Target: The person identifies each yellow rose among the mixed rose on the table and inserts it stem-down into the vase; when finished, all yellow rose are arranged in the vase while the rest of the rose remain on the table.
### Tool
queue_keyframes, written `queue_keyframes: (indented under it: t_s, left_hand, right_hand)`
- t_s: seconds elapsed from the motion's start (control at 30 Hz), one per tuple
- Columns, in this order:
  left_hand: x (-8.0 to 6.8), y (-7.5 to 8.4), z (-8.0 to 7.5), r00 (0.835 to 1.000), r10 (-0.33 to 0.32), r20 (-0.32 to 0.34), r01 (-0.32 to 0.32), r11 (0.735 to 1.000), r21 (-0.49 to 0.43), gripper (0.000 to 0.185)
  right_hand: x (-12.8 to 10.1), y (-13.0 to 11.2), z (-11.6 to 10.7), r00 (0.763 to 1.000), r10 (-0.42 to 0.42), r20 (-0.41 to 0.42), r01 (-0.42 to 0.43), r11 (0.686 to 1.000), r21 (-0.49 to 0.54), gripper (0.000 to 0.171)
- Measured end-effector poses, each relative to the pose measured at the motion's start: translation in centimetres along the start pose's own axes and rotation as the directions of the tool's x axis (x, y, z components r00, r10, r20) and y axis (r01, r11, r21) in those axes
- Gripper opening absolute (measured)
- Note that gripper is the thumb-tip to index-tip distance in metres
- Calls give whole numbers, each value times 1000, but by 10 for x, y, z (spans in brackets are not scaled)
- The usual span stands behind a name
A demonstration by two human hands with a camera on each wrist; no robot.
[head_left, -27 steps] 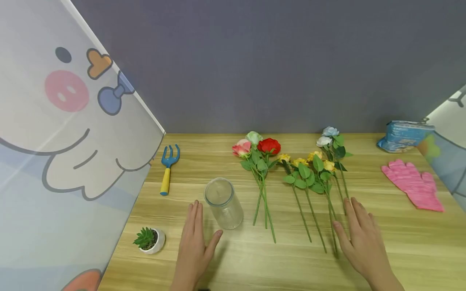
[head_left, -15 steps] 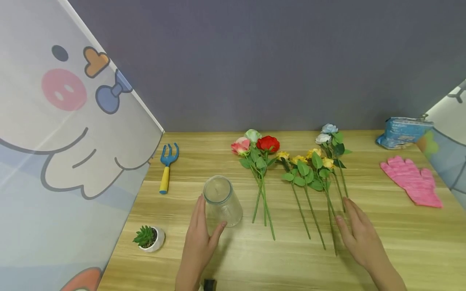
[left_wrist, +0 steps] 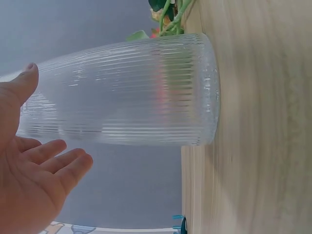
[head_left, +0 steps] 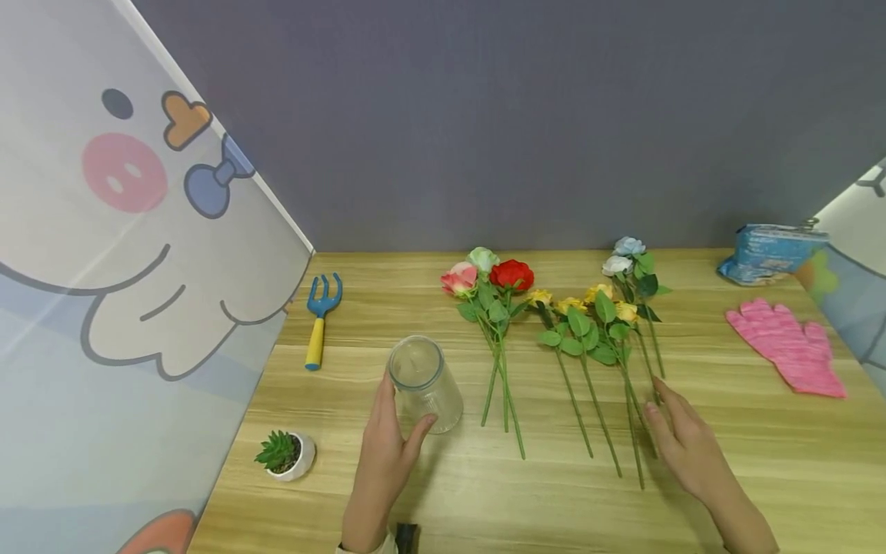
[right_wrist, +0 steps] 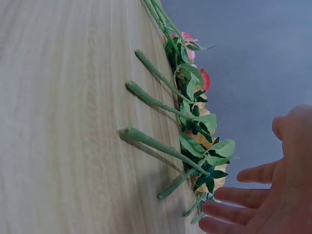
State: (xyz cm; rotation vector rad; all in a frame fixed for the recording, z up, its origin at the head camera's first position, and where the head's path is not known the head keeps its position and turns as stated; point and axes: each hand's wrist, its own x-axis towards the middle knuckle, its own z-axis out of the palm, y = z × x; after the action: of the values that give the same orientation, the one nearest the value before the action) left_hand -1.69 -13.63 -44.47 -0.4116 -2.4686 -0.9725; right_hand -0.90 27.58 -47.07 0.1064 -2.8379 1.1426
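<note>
A clear ribbed glass vase (head_left: 438, 402) stands upright on the wooden table. My left hand (head_left: 383, 455) is at its near left side, thumb and fingers spread about the glass without closing round it. In the left wrist view the thumb overlaps the vase (left_wrist: 117, 92), and the other fingers curve loosely beside it. My right hand (head_left: 691, 454) hovers by the stem ends of artificial yellow roses (head_left: 571, 307), a white flower (head_left: 617, 265) and a pale blue flower (head_left: 629, 246). Its fingers, relaxed and apart in the right wrist view, hold nothing.
Red (head_left: 512, 275), pink (head_left: 460, 279) and pale green (head_left: 482, 259) artificial flowers lie with crossed stems right of the vase. A garden hand fork (head_left: 318, 323) and potted succulent (head_left: 289, 455) are left. A pink glove (head_left: 789, 350) and blue pouch (head_left: 770, 254) are right. A grey wall backs the table.
My left hand has moved right and forward up to the vase, its thumb now overlapping the glass. My right hand has shifted slightly, its fingers bending a little more. The objects stay put.
</note>
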Motion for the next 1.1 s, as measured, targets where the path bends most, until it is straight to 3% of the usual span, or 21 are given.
queue_keyframes:
  t_s: [0.13, 0.47, 0.83, 1.1]
  left_hand:
    - [3, 0, 2, 1000, 4, -7, -4, 1000, -27, 95]
    - [7, 5, 4, 998, -60, 2, 60, 998, -33, 97]
    - [10, 1, 7, 1000, 2, -25, -4, 996, -88, 94]
    - [11, 2, 8, 999, -9, -39, 6, 997, -75, 101]
  right_hand:
    - [3, 2, 1, 1000, -11, -3, 11, 1000, -16, 52]
    - [10, 7, 1, 1000, 5, 23, -5, 1000, -4, 51]
    - [17, 14, 0, 1000, -6, -9, 6, 1000, -23, 48]
    - [26, 14, -3, 1000, 10, 13, -10, 999, 35, 51]
